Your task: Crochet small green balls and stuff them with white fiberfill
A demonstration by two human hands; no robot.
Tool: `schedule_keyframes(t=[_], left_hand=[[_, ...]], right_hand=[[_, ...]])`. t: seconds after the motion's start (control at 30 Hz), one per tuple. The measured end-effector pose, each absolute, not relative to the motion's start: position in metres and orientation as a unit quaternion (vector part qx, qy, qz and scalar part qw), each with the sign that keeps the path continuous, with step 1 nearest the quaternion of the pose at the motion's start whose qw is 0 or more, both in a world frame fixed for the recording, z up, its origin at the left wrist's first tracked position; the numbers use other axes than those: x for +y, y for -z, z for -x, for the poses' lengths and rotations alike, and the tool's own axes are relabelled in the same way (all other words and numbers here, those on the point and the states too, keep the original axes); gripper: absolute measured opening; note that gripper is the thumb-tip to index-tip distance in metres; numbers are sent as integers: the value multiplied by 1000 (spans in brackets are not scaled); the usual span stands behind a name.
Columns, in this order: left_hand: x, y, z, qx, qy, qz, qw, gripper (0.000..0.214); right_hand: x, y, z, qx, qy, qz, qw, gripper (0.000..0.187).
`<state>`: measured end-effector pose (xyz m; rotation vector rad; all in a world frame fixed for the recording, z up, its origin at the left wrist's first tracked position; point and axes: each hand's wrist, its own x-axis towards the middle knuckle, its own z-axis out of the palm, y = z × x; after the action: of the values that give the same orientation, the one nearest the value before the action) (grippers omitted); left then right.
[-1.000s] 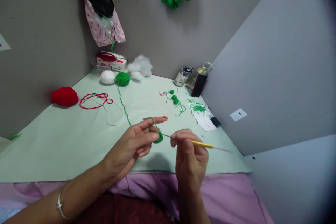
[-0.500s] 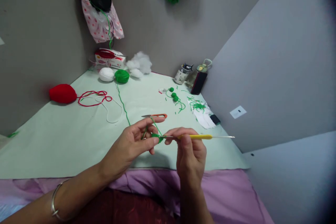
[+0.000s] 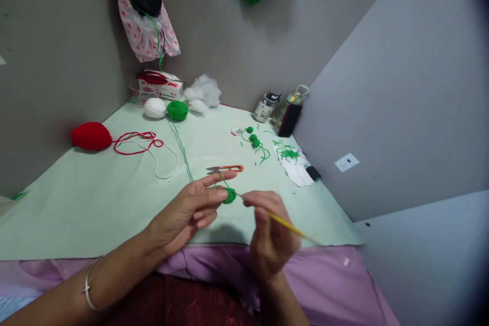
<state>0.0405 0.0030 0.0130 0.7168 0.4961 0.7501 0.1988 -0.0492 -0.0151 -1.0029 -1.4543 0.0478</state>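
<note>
Yarn (image 3: pixel 185 159) ran down from a green ball (image 3: pixel 178 110), upper left of centre, to our left hand (image 3: pixel 191 206), a strand looped over the raised forefinger. Just below the picture's centre, that hand's grip pinched a small round green piece (image 3: pixel 229 196). Our right hand (image 3: pixel 272 234), lower right of centre, had its grip closed around a yellow-handled hook (image 3: pixel 286 224), slightly blurred, its thin tip at the piece's right edge; we could not tell whether it entered a stitch. Just above our left forefinger, orange-handled snips (image 3: pixel 233 168) lay on the counter (image 3: pixel 114 204). A white ball (image 3: pixel 155 108) sat beside the green one, with a red ball (image 3: pixel 91 136) farther left.
</note>
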Motion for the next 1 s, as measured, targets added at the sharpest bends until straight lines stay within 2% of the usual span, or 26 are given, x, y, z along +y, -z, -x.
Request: schedule_keyframes(t=[0.07, 0.17, 0.23, 0.33, 0.4, 0.47, 0.57, 0.67, 0.8, 1.0], left_hand=[[4, -17, -39, 230, -372, -346, 830, 48], [-1, -19, -42, 229, -381, -392, 806, 55], [-5, -17, -45, 244, -400, -425, 774, 54], [-7, -13, -49, 253, -430, -438, 748, 55], [-4, -12, -49, 243, -412, -407, 778, 54], [-1, -12, -48, 237, -376, -361, 820, 47], [3, -13, -45, 235, -364, -326, 840, 34], [1, -13, -45, 235, -399, -364, 808, 36], [-3, -10, -46, 236, -406, -443, 764, 38], [-1, -7, -40, 233, -416, -471, 742, 31]], right_hand=[[-47, 8, -200, -583, -129, 422, 682, 25], [-45, 4, -199, -582, -195, 406, 678, 22], [-45, 7, -197, -608, -167, 420, 653, 22], [-48, 15, -194, -650, -44, 443, 616, 29], [-49, 19, -194, -672, 53, 443, 591, 35], [-49, 19, -195, -674, 80, 434, 593, 36], [-46, 14, -200, -610, -56, 415, 672, 27], [-43, 9, -201, -543, -208, 386, 716, 22], [-42, 9, -200, -544, -255, 391, 697, 17], [-43, 9, -203, -495, -339, 372, 709, 21]])
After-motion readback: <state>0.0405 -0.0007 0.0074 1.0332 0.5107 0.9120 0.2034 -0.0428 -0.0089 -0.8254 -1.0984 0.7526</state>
